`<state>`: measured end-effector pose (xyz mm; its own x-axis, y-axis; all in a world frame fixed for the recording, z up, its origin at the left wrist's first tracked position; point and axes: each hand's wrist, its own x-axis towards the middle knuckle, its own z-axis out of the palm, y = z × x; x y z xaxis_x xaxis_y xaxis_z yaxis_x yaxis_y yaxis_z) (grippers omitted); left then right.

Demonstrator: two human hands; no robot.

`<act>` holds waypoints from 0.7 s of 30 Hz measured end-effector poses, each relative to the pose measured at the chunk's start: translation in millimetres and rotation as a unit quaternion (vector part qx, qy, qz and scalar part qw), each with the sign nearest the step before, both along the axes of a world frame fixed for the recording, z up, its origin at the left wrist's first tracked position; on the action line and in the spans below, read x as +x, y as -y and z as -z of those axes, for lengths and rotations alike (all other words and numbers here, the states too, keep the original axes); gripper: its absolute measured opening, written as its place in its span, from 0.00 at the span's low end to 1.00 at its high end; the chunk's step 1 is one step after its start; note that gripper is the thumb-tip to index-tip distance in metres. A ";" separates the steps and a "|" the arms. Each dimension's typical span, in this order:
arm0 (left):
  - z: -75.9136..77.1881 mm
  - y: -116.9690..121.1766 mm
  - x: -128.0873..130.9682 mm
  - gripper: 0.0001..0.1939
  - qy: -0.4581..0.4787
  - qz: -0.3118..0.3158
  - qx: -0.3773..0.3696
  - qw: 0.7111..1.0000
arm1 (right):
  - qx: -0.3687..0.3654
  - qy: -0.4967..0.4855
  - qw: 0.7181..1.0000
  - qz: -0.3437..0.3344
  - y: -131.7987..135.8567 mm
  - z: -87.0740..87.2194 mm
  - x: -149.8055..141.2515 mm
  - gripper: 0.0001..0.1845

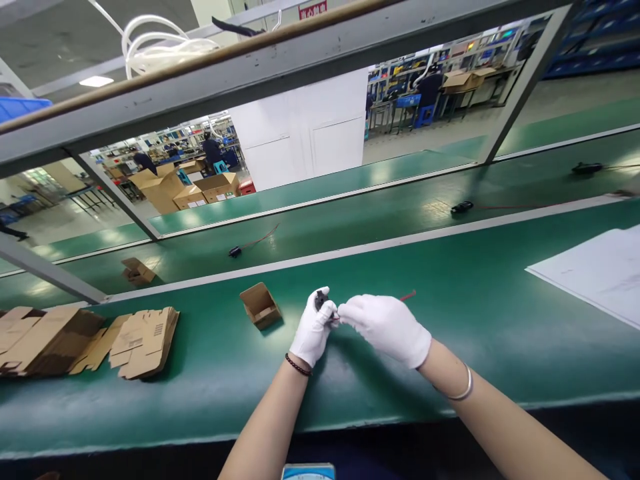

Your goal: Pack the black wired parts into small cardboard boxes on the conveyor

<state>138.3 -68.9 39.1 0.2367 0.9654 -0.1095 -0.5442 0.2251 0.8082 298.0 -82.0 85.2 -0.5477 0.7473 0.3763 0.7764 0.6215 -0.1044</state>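
Note:
My left hand (311, 331), in a white glove, is closed around a small black part (319, 299), most of which the fingers hide. Just to its right, my white-gloved right hand (385, 328) has its fingertips pinched together on a thin red wire (409, 295). A bit of the wire shows between the two hands, and its free end sticks out beyond the right hand. Left of my hands, a small open cardboard box (265, 315) stands on the green bench (475, 300).
Folded cardboard boxes (143, 343) lie at the left. White paper sheets (595, 273) lie at the right. Behind a low pale ledge (350, 251), black parts with wires (235, 252) and another small box (137, 272) rest on a green strip. A metal frame (280, 63) crosses above.

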 end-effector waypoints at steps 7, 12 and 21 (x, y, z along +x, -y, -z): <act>-16.3 34.4 -45.5 0.28 -0.285 0.121 0.172 0.935 | -0.062 -0.145 0.987 -0.011 -13.7 -13.6 -43.0 0.14; -17.2 51.6 -65.4 0.33 -0.201 0.007 0.115 0.973 | -0.099 -0.204 0.973 0.042 -15.6 13.5 -81.4 0.13; -5.4 38.1 -93.5 0.21 0.018 -0.203 0.052 0.978 | -0.071 0.049 0.991 -0.101 37.4 11.1 -101.0 0.13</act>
<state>44.9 -107.0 44.5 -0.1665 0.9860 -0.0040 -0.5997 -0.0981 0.7942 197.0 -119.4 74.1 -0.7195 0.6610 0.2133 0.6489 0.7492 -0.1329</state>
